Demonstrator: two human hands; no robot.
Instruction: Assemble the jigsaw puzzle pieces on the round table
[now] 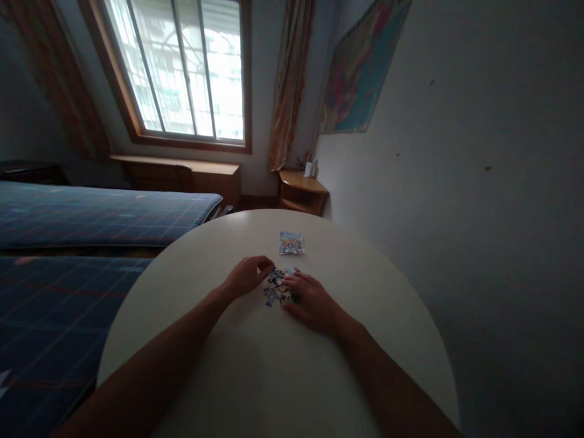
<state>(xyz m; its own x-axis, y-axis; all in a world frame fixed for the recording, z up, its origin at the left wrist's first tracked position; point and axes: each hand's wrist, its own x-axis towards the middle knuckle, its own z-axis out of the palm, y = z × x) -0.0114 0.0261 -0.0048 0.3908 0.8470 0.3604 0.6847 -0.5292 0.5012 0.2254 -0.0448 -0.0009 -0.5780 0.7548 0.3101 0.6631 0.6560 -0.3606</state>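
A small heap of blue and white jigsaw pieces lies near the middle of a round white table. My left hand rests at the heap's left edge with its fingers curled, fingertips at the pieces; whether it pinches one I cannot tell. My right hand lies palm down on the right side of the heap, fingers spread over some pieces. A small printed picture card lies flat on the table just beyond the heap.
A bed with a blue checked cover runs along the left of the table. A wooden corner shelf and a low cabinet stand under the window. The grey wall is close on the right.
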